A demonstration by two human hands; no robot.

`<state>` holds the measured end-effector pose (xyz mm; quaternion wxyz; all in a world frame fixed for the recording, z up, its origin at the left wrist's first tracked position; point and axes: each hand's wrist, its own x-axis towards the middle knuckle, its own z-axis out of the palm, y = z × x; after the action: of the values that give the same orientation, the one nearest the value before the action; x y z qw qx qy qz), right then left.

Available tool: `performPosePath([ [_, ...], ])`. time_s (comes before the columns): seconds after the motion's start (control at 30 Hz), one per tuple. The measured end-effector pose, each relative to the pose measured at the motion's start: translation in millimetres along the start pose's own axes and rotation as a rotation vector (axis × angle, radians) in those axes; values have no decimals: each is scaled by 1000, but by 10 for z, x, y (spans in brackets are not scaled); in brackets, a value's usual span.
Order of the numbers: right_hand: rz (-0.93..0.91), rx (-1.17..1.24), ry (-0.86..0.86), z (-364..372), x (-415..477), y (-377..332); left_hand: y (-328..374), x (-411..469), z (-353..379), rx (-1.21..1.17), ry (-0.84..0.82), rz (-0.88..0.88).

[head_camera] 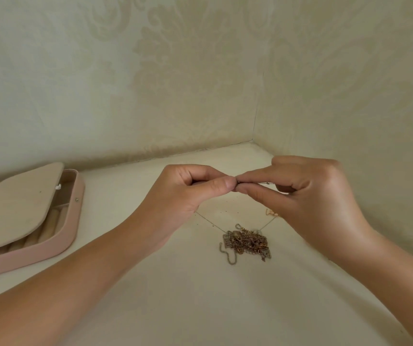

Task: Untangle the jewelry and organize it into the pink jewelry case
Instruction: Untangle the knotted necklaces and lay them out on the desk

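The pink jewelry case (72, 221) lies well left of the fingers, its lid ajar. The left hand (183, 196) and right hand (313, 196) meet tip to tip, thumbs and forefingers pinching a thin chain (210, 223). Its strands run down to the jewelry tangle (248, 242) below the fingers, whose letter-shaped charms are too small to read.

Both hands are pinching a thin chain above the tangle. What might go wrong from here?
The thin chain runs from the left hand and right hand down into the tangled pile; pulling harder may tighten the knot or snap it. The pinch is fingertip-only and may slip, dropping the chain.
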<state>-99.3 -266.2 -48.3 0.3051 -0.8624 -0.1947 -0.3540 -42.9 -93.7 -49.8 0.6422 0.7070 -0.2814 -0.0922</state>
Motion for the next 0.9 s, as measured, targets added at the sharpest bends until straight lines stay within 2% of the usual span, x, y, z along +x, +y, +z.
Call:
performPosePath([
  [0.2,-15,-8,26,41,-26,22,-17,9,-7,33,37,12],
  [0.33,-79,-60,35,42,-33,26,4,16,-23,46,1,-4],
  [0.5,-153,-164,6,51,-33,54,-48,14,-13,167,-1,76],
  [0.77,-200,-261,2,88,-51,59,-83,26,-32,175,-82,68],
  [0.9,-95,-104,29,79,-42,7,-67,18,-40,79,-143,49],
])
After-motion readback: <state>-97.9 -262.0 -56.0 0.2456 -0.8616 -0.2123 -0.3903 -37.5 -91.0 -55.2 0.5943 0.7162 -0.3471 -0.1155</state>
